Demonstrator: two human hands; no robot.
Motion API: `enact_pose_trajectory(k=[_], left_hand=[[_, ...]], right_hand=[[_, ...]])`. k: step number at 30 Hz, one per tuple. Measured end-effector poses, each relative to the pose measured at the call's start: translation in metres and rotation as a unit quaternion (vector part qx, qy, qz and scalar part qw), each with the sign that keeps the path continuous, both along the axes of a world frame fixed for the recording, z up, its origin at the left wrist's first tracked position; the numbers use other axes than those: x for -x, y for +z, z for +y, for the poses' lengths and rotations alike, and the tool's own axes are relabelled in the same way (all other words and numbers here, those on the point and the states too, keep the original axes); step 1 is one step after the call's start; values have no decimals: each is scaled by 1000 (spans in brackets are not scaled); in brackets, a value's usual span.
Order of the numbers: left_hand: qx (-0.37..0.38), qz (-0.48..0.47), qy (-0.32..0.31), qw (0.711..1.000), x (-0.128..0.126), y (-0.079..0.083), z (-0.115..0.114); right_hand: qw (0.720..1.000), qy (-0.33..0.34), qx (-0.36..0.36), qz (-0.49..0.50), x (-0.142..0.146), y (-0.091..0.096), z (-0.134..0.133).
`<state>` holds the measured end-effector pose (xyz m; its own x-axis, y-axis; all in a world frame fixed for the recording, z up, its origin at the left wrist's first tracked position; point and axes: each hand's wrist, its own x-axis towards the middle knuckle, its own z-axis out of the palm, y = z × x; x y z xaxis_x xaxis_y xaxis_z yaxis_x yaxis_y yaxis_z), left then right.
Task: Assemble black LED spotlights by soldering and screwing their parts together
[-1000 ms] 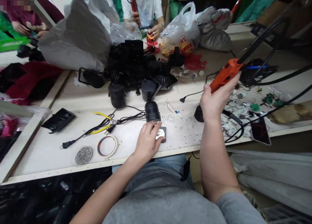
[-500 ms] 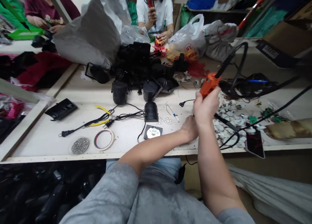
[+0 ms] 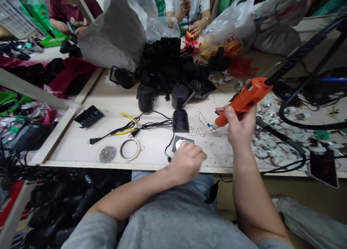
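My right hand [image 3: 240, 124] is wrapped round an orange electric screwdriver [image 3: 246, 99], its tip pointing down and left over the table. A black cord leads off its back end. My left hand [image 3: 188, 160] hovers at the table's front edge with fingers curled; whatever is in it, if anything, is hidden. Just behind it lies a black square plate with a white disc [image 3: 180, 143], partly covered by the hand. Beyond the plate are a black round housing [image 3: 180, 121], several small clear lenses [image 3: 199, 132] and a small blue-and-white part with wires [image 3: 207, 124].
Yellow-handled pliers [image 3: 127, 132] lie among black cables. A tape roll [image 3: 129, 149] and a dish of screws [image 3: 107, 154] are at front left. White parts [image 3: 273, 133] and a phone [image 3: 322, 166] are on the right. More black housings [image 3: 145, 98] stand behind; a person works opposite.
My left hand has moved left, from beside my right hand to the front of the black plate. My right hand still holds the screwdriver, now turned more sideways. The view has shifted.
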<state>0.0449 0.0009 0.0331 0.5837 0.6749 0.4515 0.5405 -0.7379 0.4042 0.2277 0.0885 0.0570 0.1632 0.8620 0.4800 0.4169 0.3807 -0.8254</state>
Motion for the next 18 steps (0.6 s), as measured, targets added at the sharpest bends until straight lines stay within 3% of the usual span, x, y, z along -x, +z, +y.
enact_pose_trajectory(k=[3,5,9,13,16,18], left_hand=[[16,-95,121,988,51,-1,0],[52,-113,145,982,65,-7,5],[90,-106,107,984,56,-27,13],[110,-115,93,983,44,-43,19],[114,-132,92,980,43,-48,21],[113,-137,94,980,44,-48,21]], right_hand=[[996,43,16,80,8,3,-18],[995,57,23,75,16,7,-28],[992,88,53,73,29,25,-38],[975,109,105,163,39,39,-44],[960,120,100,231,49,36,-49],[961,125,108,221,54,28,-52]])
